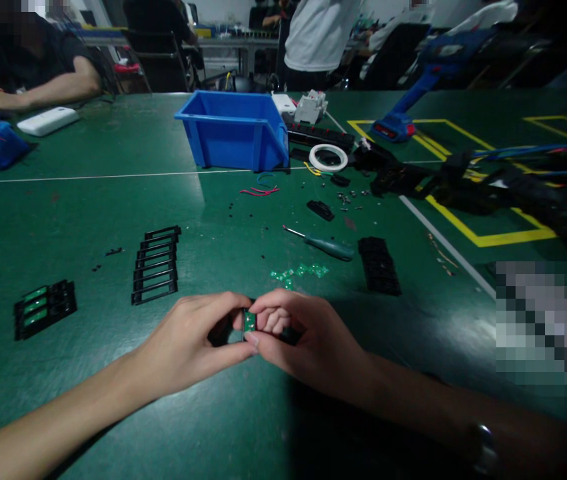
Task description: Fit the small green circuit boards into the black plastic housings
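Between the fingertips of both hands is a small green circuit board [250, 322] with a dark edge, seemingly in a black frame. My left hand [190, 337] pinches it from the left, thumb below and index finger above. From the right, my right hand [308, 330] pinches the same piece, its other fingers curled. Just beyond lie several small green boards [306, 271]. A black slotted frame [156, 263] rests to the left, and farther left a black holder [46, 308] has green boards in it. Right of the boards lies a black part [379, 265].
A screwdriver [328, 249] lies beyond the boards. Farther back are a blue bin [236, 137], a white tape roll [328, 158], loose screws and wires. A cordless drill [396, 125] and black cabling [503, 193] occupy the right. A person leans on the table at the far left.
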Motion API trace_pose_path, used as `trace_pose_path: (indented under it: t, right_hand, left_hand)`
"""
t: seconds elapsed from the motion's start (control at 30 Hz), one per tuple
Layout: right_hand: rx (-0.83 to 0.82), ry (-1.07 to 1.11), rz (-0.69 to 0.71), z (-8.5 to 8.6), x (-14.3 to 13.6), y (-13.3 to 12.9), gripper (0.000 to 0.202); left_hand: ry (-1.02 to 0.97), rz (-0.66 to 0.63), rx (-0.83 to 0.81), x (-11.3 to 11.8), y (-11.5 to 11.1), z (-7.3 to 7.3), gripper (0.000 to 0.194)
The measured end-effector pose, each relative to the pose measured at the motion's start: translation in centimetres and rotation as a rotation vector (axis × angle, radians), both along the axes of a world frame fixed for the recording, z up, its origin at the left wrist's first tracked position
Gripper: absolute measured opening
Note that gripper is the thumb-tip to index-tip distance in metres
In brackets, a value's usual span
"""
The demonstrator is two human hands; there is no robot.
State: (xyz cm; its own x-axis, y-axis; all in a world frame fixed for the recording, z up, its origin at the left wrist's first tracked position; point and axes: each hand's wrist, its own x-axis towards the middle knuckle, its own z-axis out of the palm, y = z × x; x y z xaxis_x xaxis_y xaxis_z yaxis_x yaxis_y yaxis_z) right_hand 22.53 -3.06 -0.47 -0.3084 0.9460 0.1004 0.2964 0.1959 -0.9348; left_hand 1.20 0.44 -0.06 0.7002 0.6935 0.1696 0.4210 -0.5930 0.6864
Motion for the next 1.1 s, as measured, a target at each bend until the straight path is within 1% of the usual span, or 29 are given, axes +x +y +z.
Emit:
trace_pose_path:
  t: [0.2, 0.6, 0.7, 0.77, 0.9, 1.0, 1.1]
  right_hand:
    - [0.002, 0.009, -0.005, -0.16, -0.12, 0.04, 0.019]
    - [-0.063, 0.022, 0.010, -0.09, -0.03, -0.03, 0.024]
    - [-0.095, 0.078, 0.028, -0.11, 0.05, 0.04, 0.028]
    - [-0.122, 0.140, 0.040, -0.14, 0.11, 0.07, 0.027]
    - [-0.185, 0.257, 0.007, -0.18, 0.22, 0.13, 0.026]
    - [-0.215, 0.270, -0.022, -0.17, 0.28, 0.20, 0.026]
    - [-0.210, 0.250, -0.022, -0.14, 0.28, 0.29, 0.025]
  left_hand:
    - [0.005, -0.009, -0.002, 0.03, 0.02, 0.16, 0.027]
    - [0.019, -0.007, -0.007, -0.09, 0.02, -0.06, 0.027]
    - [0.023, 0.011, -0.003, -0.07, 0.04, 0.00, 0.029]
    - [0.019, 0.018, -0.006, -0.08, 0.07, 0.04, 0.031]
    - [-0.001, 0.026, -0.031, -0.14, 0.10, 0.06, 0.035]
    - [-0.015, 0.012, -0.027, -0.14, 0.15, 0.05, 0.040]
    - [-0.026, -0.003, -0.006, -0.08, 0.22, 0.06, 0.044]
